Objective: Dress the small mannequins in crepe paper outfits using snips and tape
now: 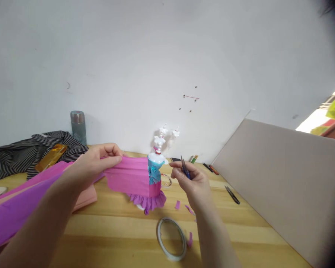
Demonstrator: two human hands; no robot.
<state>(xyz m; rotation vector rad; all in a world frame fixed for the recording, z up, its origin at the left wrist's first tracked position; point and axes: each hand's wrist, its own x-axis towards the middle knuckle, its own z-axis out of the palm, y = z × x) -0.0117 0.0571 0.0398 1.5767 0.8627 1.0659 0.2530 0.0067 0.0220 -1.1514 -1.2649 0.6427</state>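
Observation:
My left hand (pixel 96 163) is closed in a pinch on the top edge of a strip of pink crepe paper (pixel 128 176). The strip stretches right to a small doll-shaped mannequin (pixel 155 175) standing on the wooden table (pixel 114 227). The mannequin wears a blue bodice with a bow and a purple ruffled hem. My right hand (pixel 191 182) sits just right of the mannequin, fingers closed around small blue-handled scissors (pixel 184 168) that point up.
A roll of clear tape (pixel 171 238) lies near the front, with small pink paper scraps (pixel 184 206) around it. More pink and purple paper sheets (pixel 13 208), striped cloth (pixel 30 150) and a grey flask (pixel 78 127) are at left. A grey board (pixel 284 178) leans at right beside black snips (pixel 232 194).

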